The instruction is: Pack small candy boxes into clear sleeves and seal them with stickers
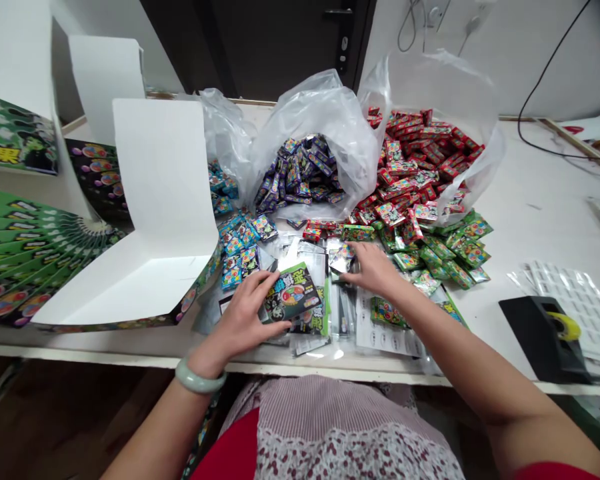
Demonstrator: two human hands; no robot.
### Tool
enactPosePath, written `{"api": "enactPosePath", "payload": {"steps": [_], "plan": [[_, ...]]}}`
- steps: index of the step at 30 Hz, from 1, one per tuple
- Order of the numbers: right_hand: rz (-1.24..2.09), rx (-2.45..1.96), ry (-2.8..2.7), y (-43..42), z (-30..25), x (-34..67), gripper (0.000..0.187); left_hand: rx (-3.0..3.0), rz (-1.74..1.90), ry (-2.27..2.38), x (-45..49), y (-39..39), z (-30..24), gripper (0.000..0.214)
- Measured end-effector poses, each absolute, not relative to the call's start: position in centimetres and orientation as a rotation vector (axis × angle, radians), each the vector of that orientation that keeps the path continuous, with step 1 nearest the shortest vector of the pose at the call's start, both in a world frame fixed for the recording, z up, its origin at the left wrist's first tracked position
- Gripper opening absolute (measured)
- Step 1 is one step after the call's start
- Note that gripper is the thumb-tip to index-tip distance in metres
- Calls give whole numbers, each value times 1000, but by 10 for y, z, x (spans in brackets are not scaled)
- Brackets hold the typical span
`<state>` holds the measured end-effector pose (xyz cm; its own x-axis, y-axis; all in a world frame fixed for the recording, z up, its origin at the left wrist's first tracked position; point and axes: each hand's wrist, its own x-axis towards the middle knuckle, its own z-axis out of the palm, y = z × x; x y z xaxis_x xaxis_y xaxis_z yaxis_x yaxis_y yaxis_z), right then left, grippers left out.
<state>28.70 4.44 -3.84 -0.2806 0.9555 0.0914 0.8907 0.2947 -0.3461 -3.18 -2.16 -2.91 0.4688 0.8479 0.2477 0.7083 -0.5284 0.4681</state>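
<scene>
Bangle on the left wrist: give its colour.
The bangle is pale green, shown best in the head view.

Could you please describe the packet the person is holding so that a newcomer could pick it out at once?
At the front of the long white table, find the left hand with a pale green bangle. Its fingers grip a flat black-and-green printed packet, larger than the small packets heaped beyond.

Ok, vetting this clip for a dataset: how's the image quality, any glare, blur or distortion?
Head view: bright, even light with soft shadows; glare on the clear plastic bag and plastic sleeves; the wide lens slants the table edge and splays the white card flaps; the green card packet in the left hand looks fairly sharp, its small print soft.
</scene>
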Motion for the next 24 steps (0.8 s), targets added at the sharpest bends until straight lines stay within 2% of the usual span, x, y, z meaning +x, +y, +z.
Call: {"api": "enactPosePath", "payload": {"steps": [3, 7, 11, 16, 21, 24], "plan": [[296, -1517, -2220, 37, -26, 287, 65, 2454, 641, 1290, -29, -21, -26, 90], [260, -1168, -2409, 20, 11, 286, 69, 2467, 645, 1290, -30, -23, -22, 92], [278, -1022, -2697, 4, 34, 276, 66, 2485, 657, 1241, -29, -24, -21, 93], [557, -877, -2796, 4, 33, 269, 68, 2457, 634, 1141, -24, -29, -24, 93], [841, -975, -2626, 4, 22, 268, 78, 2361, 668, 1187, -22, -38, -27, 96], [824, -1000, -2538, -5, 16, 261, 67, 2323, 728, 1242, -25, -43, -29, 96]]}}
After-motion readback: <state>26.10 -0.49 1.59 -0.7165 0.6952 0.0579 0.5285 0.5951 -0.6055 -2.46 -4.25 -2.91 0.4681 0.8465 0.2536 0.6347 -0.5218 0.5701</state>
